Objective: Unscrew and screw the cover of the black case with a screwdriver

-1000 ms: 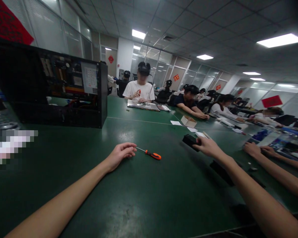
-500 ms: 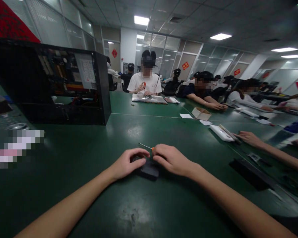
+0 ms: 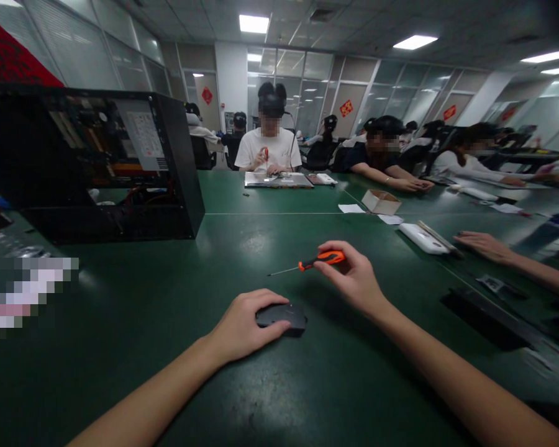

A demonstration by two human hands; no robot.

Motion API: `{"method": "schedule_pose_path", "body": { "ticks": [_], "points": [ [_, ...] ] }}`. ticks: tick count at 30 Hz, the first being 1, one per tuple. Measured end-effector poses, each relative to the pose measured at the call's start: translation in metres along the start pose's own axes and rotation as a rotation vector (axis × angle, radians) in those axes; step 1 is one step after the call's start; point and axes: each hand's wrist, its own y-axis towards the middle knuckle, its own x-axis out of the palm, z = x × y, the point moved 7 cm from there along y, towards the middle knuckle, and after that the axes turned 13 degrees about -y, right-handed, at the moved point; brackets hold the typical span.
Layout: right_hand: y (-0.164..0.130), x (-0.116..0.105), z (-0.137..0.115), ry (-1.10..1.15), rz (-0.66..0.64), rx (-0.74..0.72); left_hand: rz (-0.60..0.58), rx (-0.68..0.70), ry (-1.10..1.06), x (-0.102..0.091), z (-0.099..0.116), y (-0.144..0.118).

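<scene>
A dark grey computer mouse (image 3: 286, 318) lies on the green tabletop. My left hand (image 3: 249, 323) grips it from the left, fingers along the far side and thumb along the near side; the palm hides its left end. In my right hand (image 3: 354, 273) is a screwdriver (image 3: 323, 258) with an orange and black handle, pinched between fingers and thumb. It is held above the table, apart from the mouse, and its thin shaft points left.
An open black computer case (image 3: 177, 167) stands at the left, near a plastic bottle (image 3: 9, 245). To the right lie a white device (image 3: 422, 239), a small box (image 3: 381, 202) and a long black object (image 3: 484, 320). A co-worker's hand (image 3: 487, 248) rests at the right.
My right hand has lifted away from the mouse to the right with the screwdriver, whose handle now shows. The left hand has stayed around the mouse, which is less covered.
</scene>
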Motion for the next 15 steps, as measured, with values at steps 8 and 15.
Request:
{"method": "schedule_pose_path", "body": {
  "ticks": [8,15],
  "points": [
    [0.06,-0.03,-0.095,-0.302,-0.365,-0.338,0.036,0.024,0.157,0.004,-0.002,0.007],
    [0.058,-0.015,-0.104,-0.289,-0.676,-0.333,0.029,0.005,0.161,0.001,-0.007,0.012]
  ]
}}
